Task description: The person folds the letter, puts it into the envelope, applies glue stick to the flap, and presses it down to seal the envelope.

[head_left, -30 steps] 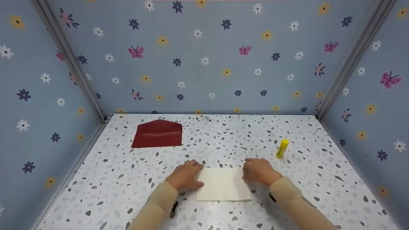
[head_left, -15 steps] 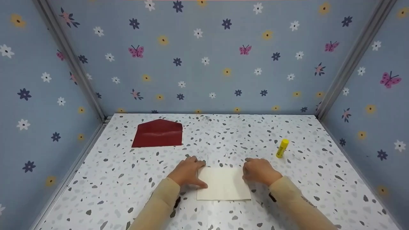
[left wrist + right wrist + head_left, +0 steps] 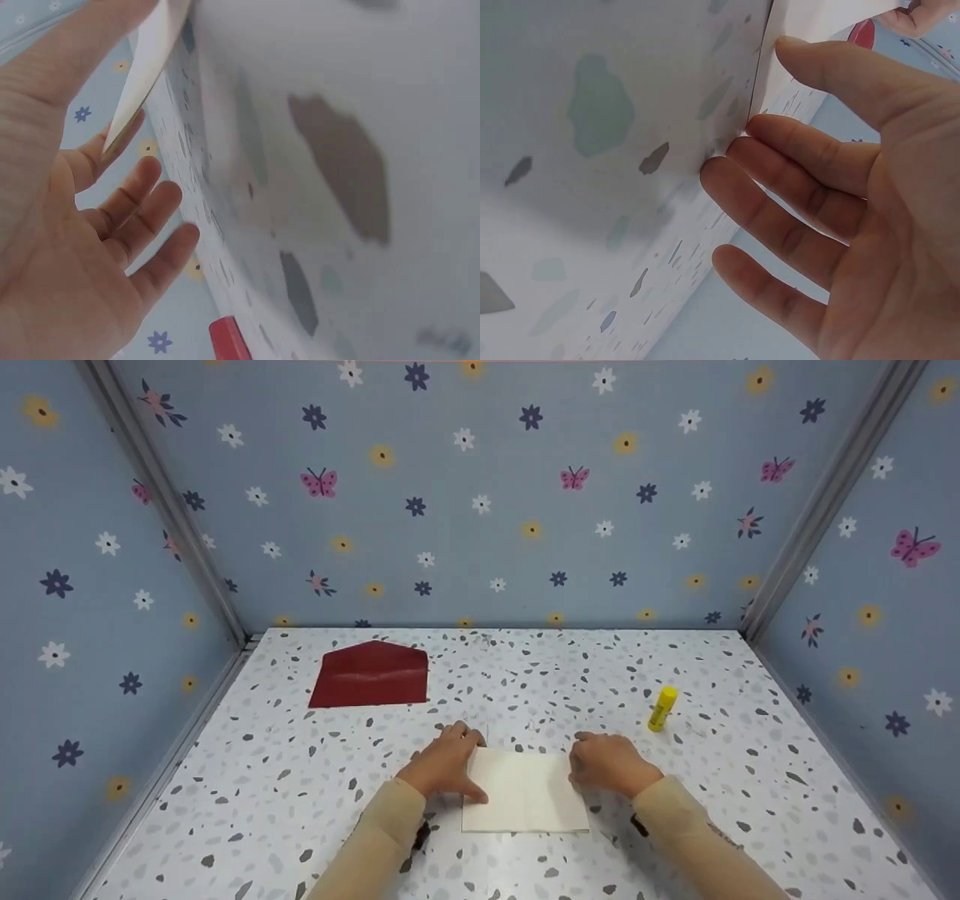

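Observation:
A cream folded sheet of paper [image 3: 529, 802] lies on the speckled table, its layered edge toward me. My left hand [image 3: 444, 763] pinches it at the left side, thumb over the upper face and index finger at the far corner. In the left wrist view that side of the paper [image 3: 154, 64] rises off the table between thumb and index finger, the other fingers spread loosely. At the right edge rests my right hand [image 3: 611, 763]. The right wrist view shows its thumb [image 3: 802, 60] on the paper and fairly straight fingers [image 3: 780, 225] touching the table and the paper's edge.
A red envelope [image 3: 371, 679] with its flap up lies at the back left. A yellow glue stick [image 3: 662, 709] lies right of the paper, beyond my right hand. Flowered blue panels [image 3: 480, 502] enclose the table [image 3: 525, 682] at the back and sides.
My left hand has shifted slightly away from me and to the right, its thumb further over the paper. The paper's far left corner has risen a little. My right hand has stayed in place.

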`<state>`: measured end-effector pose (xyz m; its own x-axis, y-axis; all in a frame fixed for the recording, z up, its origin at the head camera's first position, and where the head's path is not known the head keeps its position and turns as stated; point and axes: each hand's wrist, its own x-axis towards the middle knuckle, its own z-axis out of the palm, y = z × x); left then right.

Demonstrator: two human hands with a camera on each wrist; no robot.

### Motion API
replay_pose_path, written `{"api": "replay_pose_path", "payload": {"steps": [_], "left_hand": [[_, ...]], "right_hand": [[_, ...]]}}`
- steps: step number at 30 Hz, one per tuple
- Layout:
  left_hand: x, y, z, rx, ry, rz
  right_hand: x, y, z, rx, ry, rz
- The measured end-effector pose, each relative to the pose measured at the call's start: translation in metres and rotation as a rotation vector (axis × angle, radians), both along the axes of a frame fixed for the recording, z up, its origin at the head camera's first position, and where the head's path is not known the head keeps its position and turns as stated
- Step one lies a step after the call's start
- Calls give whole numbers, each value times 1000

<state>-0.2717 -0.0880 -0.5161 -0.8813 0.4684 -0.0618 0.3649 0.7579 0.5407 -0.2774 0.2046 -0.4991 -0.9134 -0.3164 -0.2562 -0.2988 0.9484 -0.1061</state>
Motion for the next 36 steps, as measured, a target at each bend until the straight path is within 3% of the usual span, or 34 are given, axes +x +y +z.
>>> {"api": "replay_pose_path", "payload": {"steps": [5,13,23,31,36], "left_hand": [[0,-2,-4,138,-130,-49],[2,-7,-9,297,-188,-59],[6,-7,-14,369,-163,-13],[7,-6,-12,521,-184,120],[8,-5,-12,530,-165,138]], "right_hand": [[0,1,-1,-12,-4,7],[1,3,0,-5,42,58],[0,6,-1,-57,-7,19],[-3,13,-4,-196,-53,-57],[-4,15,-5,-212,-64,-59]]}}
